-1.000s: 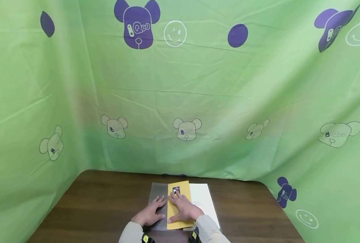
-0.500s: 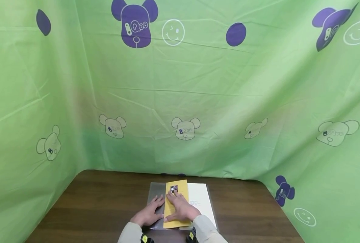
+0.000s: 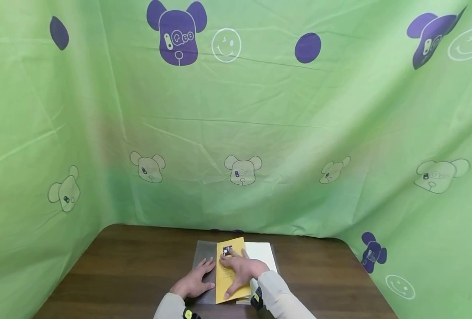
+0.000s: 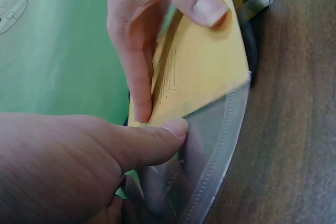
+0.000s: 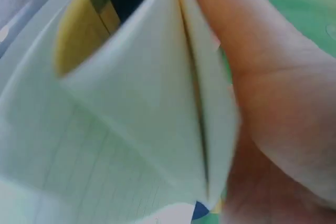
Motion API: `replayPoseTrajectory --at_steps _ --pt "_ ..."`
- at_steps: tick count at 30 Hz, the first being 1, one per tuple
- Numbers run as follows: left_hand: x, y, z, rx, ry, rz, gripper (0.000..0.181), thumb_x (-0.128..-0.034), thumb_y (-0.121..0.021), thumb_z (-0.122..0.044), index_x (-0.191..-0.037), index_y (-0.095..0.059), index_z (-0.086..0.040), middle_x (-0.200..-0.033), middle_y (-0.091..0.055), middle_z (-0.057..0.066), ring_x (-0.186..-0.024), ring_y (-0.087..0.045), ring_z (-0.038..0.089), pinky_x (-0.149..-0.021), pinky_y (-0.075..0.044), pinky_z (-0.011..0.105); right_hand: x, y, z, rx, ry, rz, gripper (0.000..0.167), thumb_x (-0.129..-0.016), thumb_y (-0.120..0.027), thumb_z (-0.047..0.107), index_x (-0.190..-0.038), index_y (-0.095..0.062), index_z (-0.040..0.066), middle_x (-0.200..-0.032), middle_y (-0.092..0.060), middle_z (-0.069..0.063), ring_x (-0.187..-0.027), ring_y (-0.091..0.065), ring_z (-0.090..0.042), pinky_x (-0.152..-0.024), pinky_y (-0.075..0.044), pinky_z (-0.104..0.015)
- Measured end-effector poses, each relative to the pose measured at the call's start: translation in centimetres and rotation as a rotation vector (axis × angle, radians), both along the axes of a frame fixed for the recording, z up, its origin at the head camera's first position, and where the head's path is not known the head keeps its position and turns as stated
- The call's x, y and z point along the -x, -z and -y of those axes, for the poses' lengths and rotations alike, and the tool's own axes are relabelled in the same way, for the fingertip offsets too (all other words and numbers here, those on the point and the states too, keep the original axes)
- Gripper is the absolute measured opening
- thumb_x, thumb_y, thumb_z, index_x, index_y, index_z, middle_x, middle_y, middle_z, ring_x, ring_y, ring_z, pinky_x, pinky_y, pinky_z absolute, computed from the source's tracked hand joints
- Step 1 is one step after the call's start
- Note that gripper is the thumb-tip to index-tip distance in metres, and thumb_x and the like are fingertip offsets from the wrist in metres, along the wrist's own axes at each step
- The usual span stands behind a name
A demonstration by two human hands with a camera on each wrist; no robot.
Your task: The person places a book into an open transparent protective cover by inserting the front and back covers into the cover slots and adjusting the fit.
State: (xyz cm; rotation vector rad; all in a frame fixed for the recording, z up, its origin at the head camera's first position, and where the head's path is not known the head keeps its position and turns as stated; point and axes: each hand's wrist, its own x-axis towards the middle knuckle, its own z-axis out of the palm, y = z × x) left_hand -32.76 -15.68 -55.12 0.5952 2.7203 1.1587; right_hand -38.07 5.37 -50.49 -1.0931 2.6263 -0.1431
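Note:
A booklet with a yellow cover (image 3: 223, 283) lies open on the table, the cover folded to the left with a small printed picture near its top. White pages (image 3: 260, 251) show on its right. Clear plastic (image 3: 205, 249) extends to the left of the yellow cover. My left hand (image 3: 192, 283) rests on this plastic, thumb beside the cover's left edge. Spread over the yellow cover is my right hand (image 3: 241, 269), its fingertips pressing near the left edge and thumb lower down. In the right wrist view, a pale sheet (image 5: 147, 87) bulges beside the hand, above lined paper (image 5: 84, 156).
The brown wooden table (image 3: 140, 257) extends around the booklet. A green printed curtain (image 3: 188, 204) encloses the back and both sides. Each wrist wears a black band with a yellow mark; the left wristband (image 3: 190, 313) shows near the bottom edge.
My right hand has turned and its wrist has shifted right, with the thumb lower on the yellow cover. The cover's lower right part looks more raised. My left hand stays nearly still.

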Motion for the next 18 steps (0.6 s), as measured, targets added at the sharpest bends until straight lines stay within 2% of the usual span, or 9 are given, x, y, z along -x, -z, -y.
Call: replayPoseTrajectory --at_steps 4,11,18 --pt "0.0 0.3 -0.1 -0.001 0.004 -0.003 0.063 -0.0922 -0.072 -0.012 -0.146 -0.047 0.008 -0.159 -0.036 0.027 -0.148 -0.023 0.054 -0.113 -0.027 0.072 0.0 0.6 -0.1 0.003 0.001 -0.046 0.104 -0.068 -0.087 0.062 -0.154 -0.046 0.019 -0.164 -0.036 -0.001 -0.156 -0.018 -0.035 -0.121 -0.012 -0.068" --pt "-0.4 0.1 -0.1 -0.031 -0.003 0.014 0.060 -0.0933 -0.070 -0.009 -0.145 -0.047 0.010 -0.159 -0.035 0.028 -0.148 -0.021 0.056 -0.113 -0.026 0.072 -0.1 1.4 -0.1 0.048 0.004 -0.085 0.115 -0.066 -0.088 0.063 -0.156 -0.040 0.009 -0.167 -0.029 -0.011 -0.157 -0.017 -0.031 -0.122 -0.014 -0.067" --pt "-0.2 0.3 0.0 -0.036 -0.004 -0.007 0.058 -0.0932 -0.069 -0.011 -0.143 -0.049 0.011 -0.158 -0.037 0.028 -0.147 -0.022 0.056 -0.113 -0.026 0.072 0.0 1.6 0.4 0.089 0.022 -0.065 0.118 -0.067 -0.087 0.063 -0.156 -0.037 0.003 -0.166 -0.028 -0.013 -0.157 -0.016 -0.030 -0.122 -0.012 -0.067"
